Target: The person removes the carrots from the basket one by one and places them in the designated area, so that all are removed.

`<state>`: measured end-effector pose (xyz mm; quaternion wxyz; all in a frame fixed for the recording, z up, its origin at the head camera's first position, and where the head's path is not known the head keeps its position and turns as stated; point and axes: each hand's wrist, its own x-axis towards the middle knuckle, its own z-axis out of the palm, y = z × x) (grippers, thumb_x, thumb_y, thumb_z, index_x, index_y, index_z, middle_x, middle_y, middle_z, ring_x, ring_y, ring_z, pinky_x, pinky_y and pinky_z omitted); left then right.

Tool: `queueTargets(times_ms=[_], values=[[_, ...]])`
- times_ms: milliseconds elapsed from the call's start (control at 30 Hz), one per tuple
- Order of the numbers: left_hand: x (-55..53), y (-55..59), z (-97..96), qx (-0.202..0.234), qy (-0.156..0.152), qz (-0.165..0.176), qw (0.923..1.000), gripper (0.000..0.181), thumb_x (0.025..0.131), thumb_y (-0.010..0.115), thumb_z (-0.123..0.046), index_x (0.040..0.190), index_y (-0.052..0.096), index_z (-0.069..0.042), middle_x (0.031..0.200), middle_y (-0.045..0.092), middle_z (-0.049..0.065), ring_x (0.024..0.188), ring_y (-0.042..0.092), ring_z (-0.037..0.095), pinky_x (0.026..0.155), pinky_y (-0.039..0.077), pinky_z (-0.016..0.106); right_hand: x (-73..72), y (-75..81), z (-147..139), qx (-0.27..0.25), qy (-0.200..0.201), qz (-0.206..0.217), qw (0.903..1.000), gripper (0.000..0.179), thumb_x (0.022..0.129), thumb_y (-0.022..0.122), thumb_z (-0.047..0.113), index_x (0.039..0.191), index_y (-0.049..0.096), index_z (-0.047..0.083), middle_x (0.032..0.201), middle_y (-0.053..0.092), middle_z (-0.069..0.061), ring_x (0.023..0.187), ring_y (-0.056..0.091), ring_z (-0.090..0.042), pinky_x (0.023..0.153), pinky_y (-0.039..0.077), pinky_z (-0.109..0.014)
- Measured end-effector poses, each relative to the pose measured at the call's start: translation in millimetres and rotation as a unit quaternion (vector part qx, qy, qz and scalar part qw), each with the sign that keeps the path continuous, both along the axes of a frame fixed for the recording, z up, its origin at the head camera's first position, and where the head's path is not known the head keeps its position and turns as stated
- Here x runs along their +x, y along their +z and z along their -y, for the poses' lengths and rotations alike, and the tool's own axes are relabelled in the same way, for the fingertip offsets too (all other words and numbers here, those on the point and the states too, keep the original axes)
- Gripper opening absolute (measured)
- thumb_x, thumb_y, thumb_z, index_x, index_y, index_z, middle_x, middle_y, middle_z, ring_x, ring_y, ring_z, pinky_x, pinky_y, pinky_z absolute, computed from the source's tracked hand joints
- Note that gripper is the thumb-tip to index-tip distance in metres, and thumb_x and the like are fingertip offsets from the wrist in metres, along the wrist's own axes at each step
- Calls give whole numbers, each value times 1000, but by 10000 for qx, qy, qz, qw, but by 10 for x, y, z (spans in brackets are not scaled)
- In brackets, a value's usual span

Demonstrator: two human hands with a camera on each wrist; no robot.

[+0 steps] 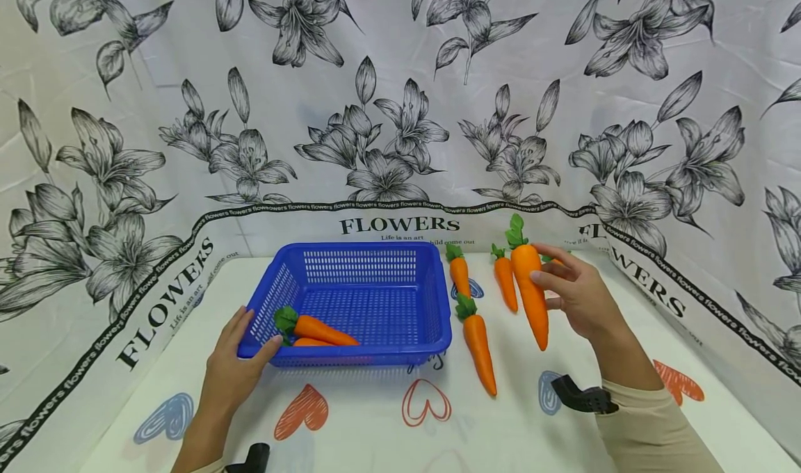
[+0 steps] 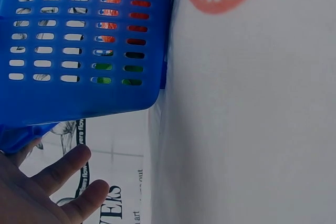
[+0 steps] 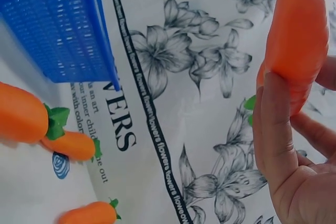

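— White cloth [image 1: 388, 49], printed with black line-drawn flowers, encloses a white counter [image 1: 350, 389] marked with red and blue hearts. What does the perforated, rectangular blue plastic basket [image 1: 375, 354] contain?

— Two tapering orange carrots [image 1: 325, 330] with green leafy tops, lying together inside its front-left corner. Their colours also show through the slots in the left wrist view.

— Why does the left hand [image 1: 234, 355] rest at that same corner?

— Presumably to steady the basket. Its grip is loose: the fingers lie fairly straight at the left wall, some spread free of it, with the thumb at the front rim. How firmly it presses cannot be told.

— And the right hand [image 1: 572, 292]?

— Its grip is closed on a large, smooth orange carrot [image 1: 532, 302] with a green leafy top, held up to the right of the basket. Thumb and fingers take the thick upper body, probably because it offers the most surface; the leaves point up and the tip hangs down.

— Which carrots remain outside?

— Just right of the basket, a far carrot [image 1: 459, 271] and a near carrot [image 1: 478, 348] lie in line, the latter's leaves at the former's tip. Farther right are a slim carrot [image 1: 505, 282] and another, partly hidden carrot [image 1: 552, 259] behind the hand.
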<state>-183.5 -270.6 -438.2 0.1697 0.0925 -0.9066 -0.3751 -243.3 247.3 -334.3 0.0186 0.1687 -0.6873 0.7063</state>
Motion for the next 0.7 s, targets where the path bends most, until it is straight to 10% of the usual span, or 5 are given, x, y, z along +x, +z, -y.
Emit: queueTargets(times_ms=[700], values=[[2, 15, -10, 15, 24, 44, 10000, 85, 89, 63, -51, 154, 24, -13, 160, 13, 8, 141, 15, 42, 101, 24, 68, -63, -404, -207, 116, -368, 833, 9958, 56, 92, 68, 14, 142, 44, 12, 97, 61, -7, 77, 62, -20, 63, 58, -36]])
